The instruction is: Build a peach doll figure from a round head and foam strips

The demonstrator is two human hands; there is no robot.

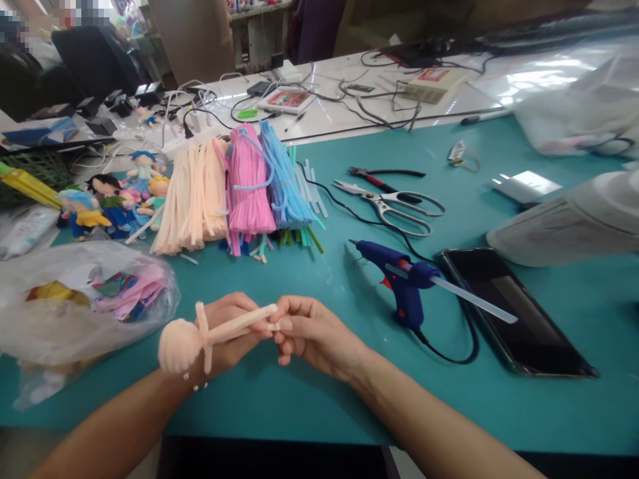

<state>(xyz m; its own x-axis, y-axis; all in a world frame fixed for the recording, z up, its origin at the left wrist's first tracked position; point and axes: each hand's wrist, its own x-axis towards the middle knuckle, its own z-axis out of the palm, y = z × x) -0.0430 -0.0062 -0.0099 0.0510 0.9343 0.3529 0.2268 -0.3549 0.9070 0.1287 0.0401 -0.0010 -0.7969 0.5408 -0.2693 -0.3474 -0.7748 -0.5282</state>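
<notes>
A peach pipe-cleaner doll (180, 346) with a round wound head, short arms and long legs lies across my hands, head to the left. My left hand (237, 347) is closed around its leg part, partly hidden behind it. With thumb and fingers, my right hand (317, 336) pinches the tip of one leg; the other leg points up beside those fingertips. Above my hands lie bundles of peach pipe cleaners (197, 199), pink pipe cleaners (252, 193) and blue pipe cleaners (289, 189). A blue glue gun (407, 283) with a glue stick stands to the right.
Scissors (392, 205) and red-black pliers (384, 183) lie beyond the glue gun. A phone (514, 309) and a white bottle (569, 219) are at the right. Finished small dolls (107, 199) and a plastic bag of scraps (84, 299) are at the left. Cables cross the white table behind.
</notes>
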